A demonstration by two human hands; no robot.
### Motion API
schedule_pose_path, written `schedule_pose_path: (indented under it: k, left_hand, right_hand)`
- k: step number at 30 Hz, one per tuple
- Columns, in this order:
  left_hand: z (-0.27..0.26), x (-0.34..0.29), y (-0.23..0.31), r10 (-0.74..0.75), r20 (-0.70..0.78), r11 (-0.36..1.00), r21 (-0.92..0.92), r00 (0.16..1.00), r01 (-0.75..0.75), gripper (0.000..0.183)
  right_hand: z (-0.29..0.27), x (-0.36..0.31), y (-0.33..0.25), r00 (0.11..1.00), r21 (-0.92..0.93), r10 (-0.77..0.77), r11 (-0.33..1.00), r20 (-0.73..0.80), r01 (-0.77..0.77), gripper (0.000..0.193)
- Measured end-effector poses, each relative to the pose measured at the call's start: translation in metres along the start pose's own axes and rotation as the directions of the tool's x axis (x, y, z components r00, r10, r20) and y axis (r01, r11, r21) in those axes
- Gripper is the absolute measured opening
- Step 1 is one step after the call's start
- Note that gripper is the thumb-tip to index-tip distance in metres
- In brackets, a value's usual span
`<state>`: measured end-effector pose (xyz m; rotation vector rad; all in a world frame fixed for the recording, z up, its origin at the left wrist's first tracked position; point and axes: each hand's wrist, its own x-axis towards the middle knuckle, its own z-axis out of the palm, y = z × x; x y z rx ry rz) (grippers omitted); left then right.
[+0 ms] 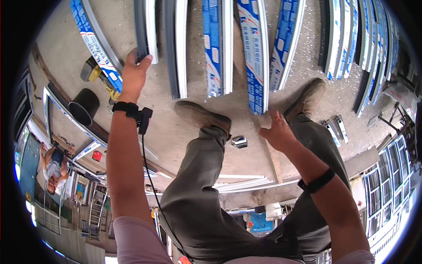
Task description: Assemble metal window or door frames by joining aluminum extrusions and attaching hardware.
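My left hand is closed round the near end of a dark grey and white window-frame profile, thumb on its white edge. To its left lies a profile with blue and white film; to its right is another dark and white profile. My right hand is open, fingers loosely apart, just below the near end of a blue-filmed profile. Whether a fingertip touches that end I cannot tell. More filmed profiles, one to the left and one to the right, lie alongside.
A black bucket and a yellow-black power tool stand at the left. Several more profiles lie at the far right. Short offcuts and a small cut piece are on the floor. Another person is at the far left.
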<state>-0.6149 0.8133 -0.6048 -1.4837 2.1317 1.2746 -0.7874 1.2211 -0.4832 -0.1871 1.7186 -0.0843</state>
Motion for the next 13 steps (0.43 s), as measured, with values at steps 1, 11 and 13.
schedule_pose_path:
  k: [1,11,13]
  left_hand:
    - [0.006,-0.002,0.005,-0.038,0.03,0.999,-0.032,0.999,0.039,0.053]
    - [0.029,0.022,-0.007,-0.119,0.067,0.987,0.118,0.991,0.11,0.054]
    - [0.031,0.028,-0.013,-0.182,0.127,0.982,0.078,0.975,0.173,0.067]
  right_hand:
    - [0.002,0.004,0.003,1.0,0.002,-0.006,1.0,0.006,0.006,0.086]
    - [0.004,0.046,0.003,0.995,0.198,0.011,0.98,0.103,-0.031,0.083]
    - [0.002,0.058,0.0,0.966,0.128,0.161,0.974,0.204,-0.189,0.082]
